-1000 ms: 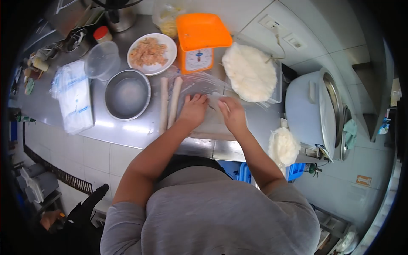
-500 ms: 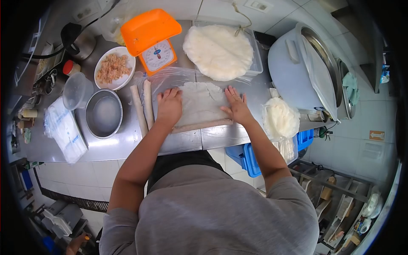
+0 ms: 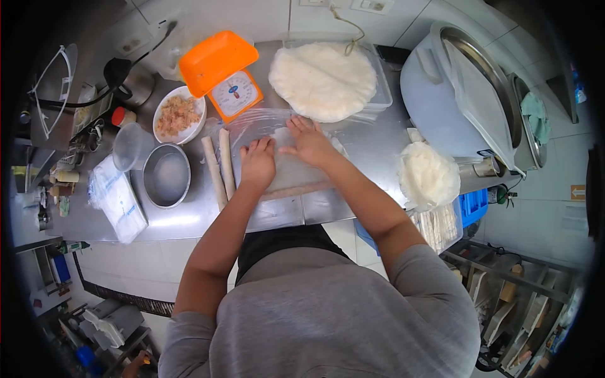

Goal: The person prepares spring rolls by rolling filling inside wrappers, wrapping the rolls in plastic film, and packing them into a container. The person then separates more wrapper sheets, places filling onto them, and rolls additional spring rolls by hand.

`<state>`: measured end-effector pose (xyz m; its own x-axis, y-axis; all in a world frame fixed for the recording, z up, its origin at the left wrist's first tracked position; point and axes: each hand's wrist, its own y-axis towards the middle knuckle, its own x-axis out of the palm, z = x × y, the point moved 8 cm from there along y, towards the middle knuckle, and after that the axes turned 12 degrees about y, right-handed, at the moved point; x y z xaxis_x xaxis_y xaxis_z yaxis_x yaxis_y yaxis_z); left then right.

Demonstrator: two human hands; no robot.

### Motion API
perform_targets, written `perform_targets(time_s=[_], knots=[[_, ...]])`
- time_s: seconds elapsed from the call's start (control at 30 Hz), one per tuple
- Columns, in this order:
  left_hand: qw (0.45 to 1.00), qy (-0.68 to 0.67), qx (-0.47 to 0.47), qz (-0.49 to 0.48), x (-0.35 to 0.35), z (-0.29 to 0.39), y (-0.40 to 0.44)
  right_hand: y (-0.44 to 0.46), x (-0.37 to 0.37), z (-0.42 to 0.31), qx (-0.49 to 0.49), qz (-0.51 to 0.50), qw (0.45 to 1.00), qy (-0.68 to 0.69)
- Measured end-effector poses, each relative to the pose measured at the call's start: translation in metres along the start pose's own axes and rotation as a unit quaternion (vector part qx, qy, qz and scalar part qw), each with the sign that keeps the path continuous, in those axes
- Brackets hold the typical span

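Observation:
A thin, pale wrapper sheet [image 3: 293,171] lies on clear plastic film [image 3: 261,120] on the steel counter. Along its near edge runs a long filled roll [image 3: 297,190]. My left hand [image 3: 257,162] rests flat on the sheet's left side with the fingers apart. Pressed on the sheet's far edge is my right hand [image 3: 307,142], fingers stretched out; neither hand grips anything. Two finished-looking rolls [image 3: 226,165] lie side by side just left of my left hand. Behind the sheet, a stack of round white wrappers [image 3: 322,80] sits over a clear plastic tray [image 3: 383,94].
At left are a metal bowl of cloudy liquid [image 3: 167,203], a white bowl of pinkish filling [image 3: 201,126], and plastic bags [image 3: 118,198]. An orange scale [image 3: 236,94] stands behind. On the right are crumpled pale wrappers [image 3: 428,176] and a large white tub [image 3: 428,101].
My right hand has moved left and away from me, from the sheet's right side to its far edge. My left hand stays on the left side. The whole view has shifted slightly.

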<state>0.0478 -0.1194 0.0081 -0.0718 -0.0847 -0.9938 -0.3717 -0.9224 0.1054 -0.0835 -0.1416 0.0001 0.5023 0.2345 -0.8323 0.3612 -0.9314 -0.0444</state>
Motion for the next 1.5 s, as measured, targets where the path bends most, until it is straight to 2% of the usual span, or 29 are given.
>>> perform_targets(time_s=[0.1, 0.2, 0.3, 0.4, 0.43, 0.5, 0.6, 0.63, 0.77, 0.83, 0.87, 0.93, 0.97, 1.07, 1.13, 1.23, 1.37, 1.47, 1.5], knots=[[1.000, -0.014, 0.001, -0.027, 0.000, -0.004, -0.002, -0.034, -0.027, -0.005, -0.063, 0.000, 0.998, 0.010], [1.000, -0.024, 0.002, 0.004, -0.003, -0.002, -0.011, -0.087, -0.034, 0.056, 0.000, 0.117, 0.990, -0.077], [0.991, -0.087, 0.046, 0.088, -0.048, 0.030, -0.029, -0.107, -0.075, 0.026, -0.028, 0.110, 0.993, 0.019], [0.973, -0.142, 0.154, -0.093, -0.037, 0.088, -0.049, -0.125, -0.041, -0.018, -0.111, 0.002, 0.986, 0.124], [0.975, -0.146, 0.150, -0.080, -0.030, 0.087, -0.054, -0.132, -0.026, -0.015, -0.077, -0.031, 0.990, 0.112], [0.977, -0.155, 0.140, -0.050, -0.009, 0.080, -0.063, -0.140, -0.022, -0.003, -0.085, -0.017, 0.989, 0.118], [0.978, -0.148, 0.120, -0.083, -0.008, 0.046, -0.075, -0.150, -0.028, 0.012, -0.078, 0.010, 0.985, 0.151], [0.982, -0.139, 0.116, -0.057, -0.016, 0.036, -0.080, -0.151, -0.031, 0.014, -0.074, 0.023, 0.983, 0.166], [0.966, -0.247, 0.034, -0.070, -0.016, 0.002, -0.088, -0.150, -0.034, 0.026, -0.035, 0.011, 0.978, 0.204], [0.972, -0.225, 0.052, -0.044, -0.016, 0.000, -0.086, -0.146, -0.030, 0.034, -0.008, 0.004, 0.979, 0.205], [0.975, -0.213, 0.063, -0.030, -0.017, -0.002, -0.084, -0.146, -0.031, 0.035, 0.001, 0.020, 0.987, 0.161], [0.994, -0.107, 0.036, 0.004, -0.025, -0.001, -0.079, -0.144, -0.038, 0.031, 0.021, 0.052, 0.996, 0.074], [0.998, -0.054, 0.023, 0.022, -0.028, 0.002, -0.078, -0.143, -0.041, 0.022, -0.010, 0.069, 0.996, 0.057], [0.990, -0.021, 0.112, 0.081, -0.031, 0.034, -0.079, -0.144, -0.041, -0.004, -0.126, 0.097, 0.987, 0.024], [0.982, -0.061, 0.164, 0.071, -0.034, 0.063, -0.087, -0.155, -0.028, -0.021, -0.234, 0.082, 0.968, 0.024], [0.982, -0.042, 0.166, 0.080, -0.020, 0.069, -0.088, -0.154, -0.023, -0.010, -0.246, 0.098, 0.963, 0.043], [0.981, -0.029, 0.181, 0.063, -0.016, 0.063, -0.081, -0.139, -0.018, 0.015, -0.224, 0.081, 0.969, 0.066], [0.983, -0.146, 0.112, -0.014, -0.001, 0.041, -0.063, -0.123, -0.020, 0.029, -0.165, 0.061, 0.977, 0.121], [0.978, -0.173, 0.114, -0.004, 0.001, 0.035, -0.059, -0.119, -0.027, 0.032, -0.129, 0.053, 0.981, 0.136]])
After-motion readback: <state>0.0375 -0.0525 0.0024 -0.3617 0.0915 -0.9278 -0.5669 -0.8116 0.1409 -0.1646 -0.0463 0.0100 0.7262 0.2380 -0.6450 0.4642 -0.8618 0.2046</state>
